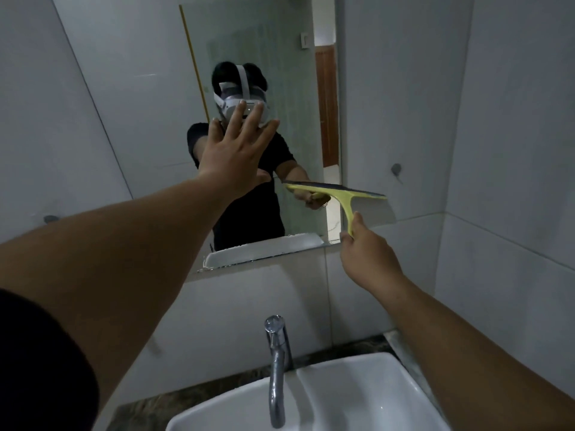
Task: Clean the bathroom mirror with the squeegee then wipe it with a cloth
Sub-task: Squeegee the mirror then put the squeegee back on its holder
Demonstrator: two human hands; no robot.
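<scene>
At the left, the left hand [231, 154] is stretched out flat with its fingers straight and spread, the palm laid against or just in front of the mirror [149, 88]; contact cannot be made out, and nothing is held in it. Further right, the yellow squeegee [337, 194] is gripped by its handle in the right hand [367, 253], fingers and thumb curled round it, with the dark blade set along the mirror's lower right edge and partly over the wall tile [497, 119]. Below, a chrome tap [277, 368] is seen above a white basin [357, 399].
</scene>
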